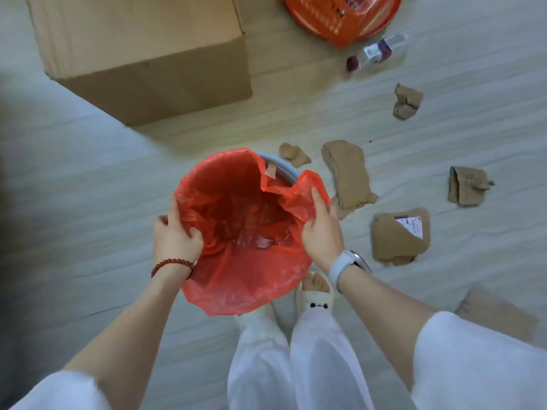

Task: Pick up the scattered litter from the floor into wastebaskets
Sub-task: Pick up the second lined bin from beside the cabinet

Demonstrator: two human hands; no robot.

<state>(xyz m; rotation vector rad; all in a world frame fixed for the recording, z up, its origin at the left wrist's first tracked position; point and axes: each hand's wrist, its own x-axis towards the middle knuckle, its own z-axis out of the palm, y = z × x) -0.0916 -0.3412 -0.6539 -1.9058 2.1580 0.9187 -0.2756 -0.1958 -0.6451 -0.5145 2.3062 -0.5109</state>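
A grey wastebasket (pixel 282 170) stands on the floor just in front of my feet, lined with a red plastic bag (pixel 236 208). My left hand (pixel 174 235) grips the bag's left edge. The bag's right edge is pinched in my right hand (pixel 321 232). The liner is off the rim at the far right, where the grey rim shows. Several torn cardboard pieces lie on the floor to the right: a long strip (pixel 347 173), a small scrap (pixel 293 155), a labelled piece (pixel 401 235), a folded piece (pixel 467 186) and a crumpled one (pixel 407 102). A plastic bottle (pixel 379 51) lies farther back.
A large closed cardboard box (pixel 142 54) sits at the back left. An orange slotted basket (pixel 340 16) is at the top edge. Another flat cardboard piece (pixel 497 315) lies at the right, near my right elbow. My slippered feet (pixel 315 294) stand right behind the wastebasket.
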